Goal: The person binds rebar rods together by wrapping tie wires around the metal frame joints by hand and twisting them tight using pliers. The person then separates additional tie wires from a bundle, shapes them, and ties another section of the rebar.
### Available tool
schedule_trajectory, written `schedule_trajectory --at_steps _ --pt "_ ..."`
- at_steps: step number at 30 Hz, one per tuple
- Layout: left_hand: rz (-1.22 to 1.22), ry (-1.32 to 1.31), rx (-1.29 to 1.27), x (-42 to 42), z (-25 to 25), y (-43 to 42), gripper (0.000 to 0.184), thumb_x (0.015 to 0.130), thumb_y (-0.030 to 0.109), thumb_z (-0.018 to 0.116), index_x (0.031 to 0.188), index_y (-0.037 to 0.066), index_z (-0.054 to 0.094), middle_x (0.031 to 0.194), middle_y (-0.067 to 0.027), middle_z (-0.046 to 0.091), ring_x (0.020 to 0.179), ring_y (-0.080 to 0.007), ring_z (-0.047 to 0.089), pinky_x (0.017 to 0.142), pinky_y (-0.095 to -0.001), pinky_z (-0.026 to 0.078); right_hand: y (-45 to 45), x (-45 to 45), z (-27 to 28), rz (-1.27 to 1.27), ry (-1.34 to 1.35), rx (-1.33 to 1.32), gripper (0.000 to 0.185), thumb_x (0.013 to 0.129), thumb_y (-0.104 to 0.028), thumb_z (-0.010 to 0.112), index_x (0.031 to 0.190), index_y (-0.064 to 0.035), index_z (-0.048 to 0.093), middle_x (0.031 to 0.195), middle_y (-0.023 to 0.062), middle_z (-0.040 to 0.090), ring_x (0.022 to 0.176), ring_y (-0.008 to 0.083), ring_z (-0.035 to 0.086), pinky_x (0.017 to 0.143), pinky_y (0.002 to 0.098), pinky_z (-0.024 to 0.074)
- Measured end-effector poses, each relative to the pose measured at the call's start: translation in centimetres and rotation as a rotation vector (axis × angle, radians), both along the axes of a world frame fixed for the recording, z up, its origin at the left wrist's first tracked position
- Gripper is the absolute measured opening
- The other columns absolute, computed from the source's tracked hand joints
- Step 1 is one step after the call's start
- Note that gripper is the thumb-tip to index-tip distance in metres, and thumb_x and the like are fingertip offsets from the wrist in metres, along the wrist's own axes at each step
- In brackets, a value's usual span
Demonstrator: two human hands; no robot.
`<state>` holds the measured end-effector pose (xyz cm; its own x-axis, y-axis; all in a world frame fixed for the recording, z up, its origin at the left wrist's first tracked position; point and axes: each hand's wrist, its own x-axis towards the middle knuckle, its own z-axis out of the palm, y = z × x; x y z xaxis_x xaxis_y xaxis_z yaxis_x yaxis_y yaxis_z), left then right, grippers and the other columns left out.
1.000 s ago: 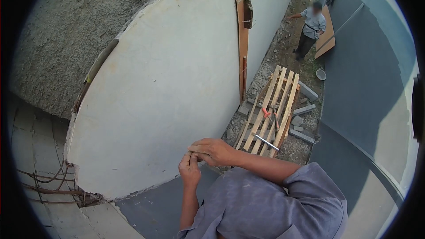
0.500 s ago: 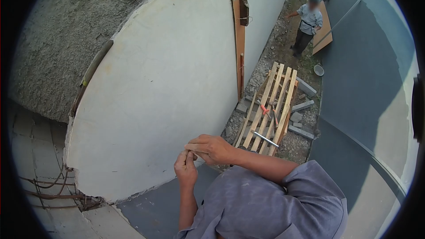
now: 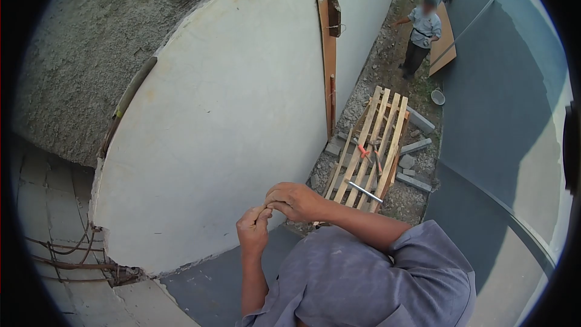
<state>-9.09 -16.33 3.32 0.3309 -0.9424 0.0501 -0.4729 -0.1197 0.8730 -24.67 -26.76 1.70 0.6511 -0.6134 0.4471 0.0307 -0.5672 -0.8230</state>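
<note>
The left hand [image 3: 253, 230] and right hand [image 3: 293, 201] are meeting at the fingertips, left of the near end of the slats [image 3: 380, 127]. Both are curling narrow; whether they are pinching anything small, I cannot tell. The white wall [image 3: 212, 121] is standing left of the slats, behind the hands in view. A red-handled tool [image 3: 364, 152] and a metal bar [image 3: 365, 192] are lying on the slats. Blocks [image 3: 415, 146] are lying to their right; a person [image 3: 423, 30] is standing beyond them.
</note>
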Motion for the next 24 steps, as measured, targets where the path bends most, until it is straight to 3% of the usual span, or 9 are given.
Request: schedule_trajectory --at_steps 7,10,13,16,19,22,24 --pt "0.029 0.152 0.072 -0.4 -0.8 0.2 0.016 0.092 0.013 0.067 0.098 -0.002 0.072 0.075 -0.0066 0.068 0.059 -0.0091 0.054 0.055 -0.0265 0.044 0.0 -0.9 -0.5 -0.068 0.030 0.044 0.008 0.088 -0.006 0.065 0.093 -0.0005 0.062 0.090 0.0127 0.063 0.084 0.0309 0.062 0.075 0.0385 0.0500" --pt "0.039 0.159 0.126 0.2 -1.0 0.5 0.018 0.095 0.014 0.065 0.099 -0.002 0.073 0.074 -0.0041 0.065 0.059 -0.0069 0.051 0.053 -0.0241 0.041 -0.3 -1.2 -1.0 0.000 0.141 0.257 0.017 0.093 -0.011 0.064 0.106 -0.0001 0.063 0.096 0.0108 0.066 0.085 0.0253 0.064 0.076 0.0370 0.0502" --pt "0.067 0.363 0.089 0.1 -1.5 0.5 0.019 0.096 0.015 0.063 0.100 -0.001 0.072 0.071 -0.0018 0.062 0.058 -0.0051 0.048 0.052 -0.0225 0.038 -0.1 -1.5 0.5 0.143 -0.064 0.817 0.027 0.097 -0.018 0.062 0.118 -0.0023 0.065 0.107 0.0081 0.069 0.094 0.0187 0.065 0.082 0.0345 0.0512" --pt "0.004 0.422 0.068 -0.1 -1.7 -0.1 0.021 0.098 0.016 0.062 0.100 -0.002 0.072 0.069 -0.0002 0.060 0.057 -0.0046 0.045 0.051 -0.0217 0.036 0.5 -0.7 -0.8 0.112 -0.128 0.650 0.032 0.098 -0.022 0.063 0.125 -0.0050 0.064 0.108 0.0054 0.071 0.097 0.0153 0.065 0.087 0.0320 0.0520" --pt "0.002 0.471 0.110 -1.0 -1.3 -0.8 0.022 0.098 0.017 0.062 0.101 -0.002 0.071 0.067 0.0009 0.057 0.056 -0.0047 0.045 0.051 -0.0216 0.037 0.6 0.0 -2.4 0.188 -0.160 0.689 0.030 0.099 -0.018 0.060 0.125 -0.0035 0.063 0.106 0.0069 0.071 0.099 0.0159 0.065 0.091 0.0331 0.0514" --pt "-0.073 0.623 0.217 -0.4 -1.2 -0.8 0.023 0.099 0.018 0.060 0.103 -0.002 0.071 0.066 0.0020 0.054 0.056 -0.0048 0.044 0.051 -0.0219 0.037 -0.1 -0.7 -1.9 0.043 -0.217 0.727 0.029 0.100 -0.019 0.060 0.118 0.0029 0.063 0.100 0.0096 0.070 0.095 0.0175 0.068 0.087 0.0335 0.0556" --pt "-0.141 0.570 0.339 0.4 -2.1 0.1 0.024 0.099 0.019 0.059 0.104 -0.002 0.070 0.065 0.0028 0.052 0.055 -0.0048 0.043 0.051 -0.0225 0.036 -1.7 -1.7 -0.7 -0.050 -0.441 0.928 0.024 0.100 -0.019 0.059 0.112 0.0017 0.064 0.091 0.0076 0.068 0.086 0.0178 0.068 0.079 0.0345 0.0589"
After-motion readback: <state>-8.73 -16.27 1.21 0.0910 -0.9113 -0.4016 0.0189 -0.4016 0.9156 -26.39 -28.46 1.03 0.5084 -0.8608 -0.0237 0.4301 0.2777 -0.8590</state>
